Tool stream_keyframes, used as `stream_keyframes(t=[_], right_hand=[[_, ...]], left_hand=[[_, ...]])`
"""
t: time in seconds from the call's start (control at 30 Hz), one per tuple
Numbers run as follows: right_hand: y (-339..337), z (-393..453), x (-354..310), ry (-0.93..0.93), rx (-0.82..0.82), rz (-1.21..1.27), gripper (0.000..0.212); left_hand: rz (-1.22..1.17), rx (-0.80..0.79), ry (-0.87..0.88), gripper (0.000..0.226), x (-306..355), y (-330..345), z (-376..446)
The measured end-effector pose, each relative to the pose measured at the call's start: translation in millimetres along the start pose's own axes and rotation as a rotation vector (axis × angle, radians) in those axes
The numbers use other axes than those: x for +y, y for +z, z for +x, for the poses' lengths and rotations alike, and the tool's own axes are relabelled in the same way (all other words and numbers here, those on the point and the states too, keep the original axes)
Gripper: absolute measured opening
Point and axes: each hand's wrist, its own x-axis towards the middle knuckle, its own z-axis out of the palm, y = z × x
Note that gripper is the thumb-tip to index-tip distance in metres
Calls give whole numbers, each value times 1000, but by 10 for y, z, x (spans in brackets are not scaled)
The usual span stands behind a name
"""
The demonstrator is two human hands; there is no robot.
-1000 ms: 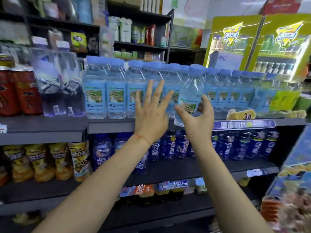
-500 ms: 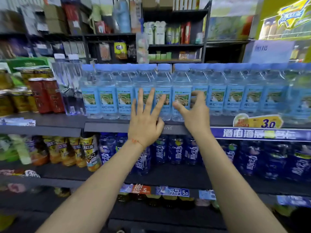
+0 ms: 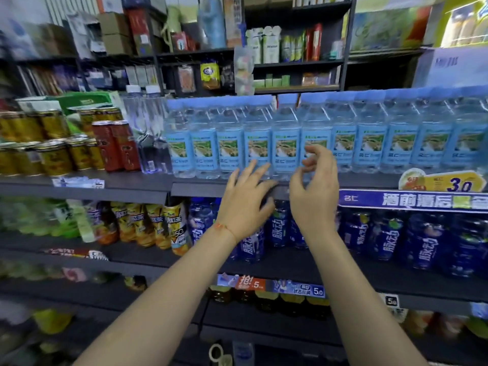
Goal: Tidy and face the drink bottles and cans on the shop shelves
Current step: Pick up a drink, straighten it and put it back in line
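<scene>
A long row of clear water bottles [image 3: 286, 143] with pale blue caps and blue labels stands upright along the upper grey shelf [image 3: 200, 187], labels facing me. My left hand [image 3: 245, 202] hovers at the shelf's front edge, fingers spread and relaxed, holding nothing. My right hand [image 3: 315, 191] is raised just in front of the middle bottles with fingers loosely curled and apart from them, empty. Dark blue drink bottles [image 3: 388, 241] fill the shelf below, partly hidden behind both hands.
Gold cans [image 3: 52, 157] and red cans [image 3: 116, 146] stand at the left of the upper shelf, beside two clear bottles with white caps [image 3: 148, 128]. Yellow tea bottles [image 3: 148, 225] sit lower left. A yellow price tag [image 3: 449, 182] sticks up at right.
Both hands have come down and back from the water bottles to the shelf edge. My right hand has let go of the bottle it touched. The view has shifted left.
</scene>
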Motion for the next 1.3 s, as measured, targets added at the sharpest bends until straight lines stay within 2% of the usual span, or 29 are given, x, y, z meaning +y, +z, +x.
stream_keyframes(t=[0.07, 0.2, 0.33, 0.6, 0.77, 0.97, 1.17, 1.3], right_hand=[[156, -185, -193, 17, -79, 87, 21], [800, -663, -608, 23, -367, 95, 11], [1805, -1319, -1215, 23, -619, 88, 11], [3958, -2935, -2573, 92, -917, 263, 16], [4987, -3570, -3161, 154, -1131, 277, 17], [6281, -4167, -3575, 208, -1225, 314, 21], [7790, -4485, -3823, 266, -1208, 348, 19], [8954, -4381, -4219, 284, -1207, 370, 21]], left_hand=[[-69, -5, -58, 37, -232, -119, -362], [-187, 50, -264, 28, -1007, -468, -1074], [-241, -88, -491, 20, -1979, -1021, -1874], [-346, 0, -803, 24, -4044, -1889, -3758], [-408, -113, -967, 21, -4999, -2305, -4602], [-441, -60, -1129, 23, -6245, -2465, -5275], [-459, -202, -1173, 24, -7660, -2431, -5471], [-434, -291, -1216, 19, -8788, -2690, -5427]])
